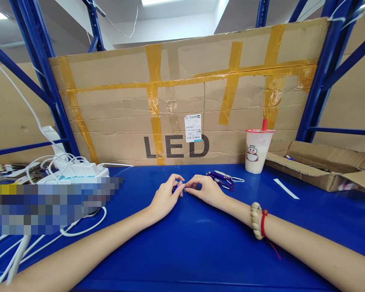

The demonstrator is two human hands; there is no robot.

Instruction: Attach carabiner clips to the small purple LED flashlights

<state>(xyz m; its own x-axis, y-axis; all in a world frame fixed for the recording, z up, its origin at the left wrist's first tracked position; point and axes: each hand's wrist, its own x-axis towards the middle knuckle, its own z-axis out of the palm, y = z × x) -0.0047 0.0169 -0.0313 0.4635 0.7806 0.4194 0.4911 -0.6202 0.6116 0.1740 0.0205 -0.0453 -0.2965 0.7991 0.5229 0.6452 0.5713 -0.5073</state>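
Near the middle of the blue tabletop (197, 251), both bare hands meet, fingertips almost together. Left hand (167, 196): fingers curled, thumb and fingers pinching a small, shiny blue-and-clear object (177, 187); object partly covered by the fingers, exact form not readable. Right hand (209, 190): thumb and forefinger bent into a ring, tips nearly closed just beside the object; cannot tell whether they touch or grip it. Right wrist: pale braided-looking bracelet (256, 221) and thin red cord bracelet (263, 223), loose end hanging.

Just beyond the right hand: cluster of slim purple pen-like pieces (220, 175) with silvery parts, lying across one another. Further right, narrow white strip (286, 189), flat on the tabletop. Behind it, upright translucent plastic cup (258, 140) with red rim, red straw (265, 124) and printed snowman figure, pale drink inside. Far right, open brown cardboard box (307, 170).

Left side: tangled white cables (91, 233) and white plugs (86, 168); part of this area pixelated. Back: large taped cardboard panel (118, 121) marked "LED", white printed label (193, 127) attached.
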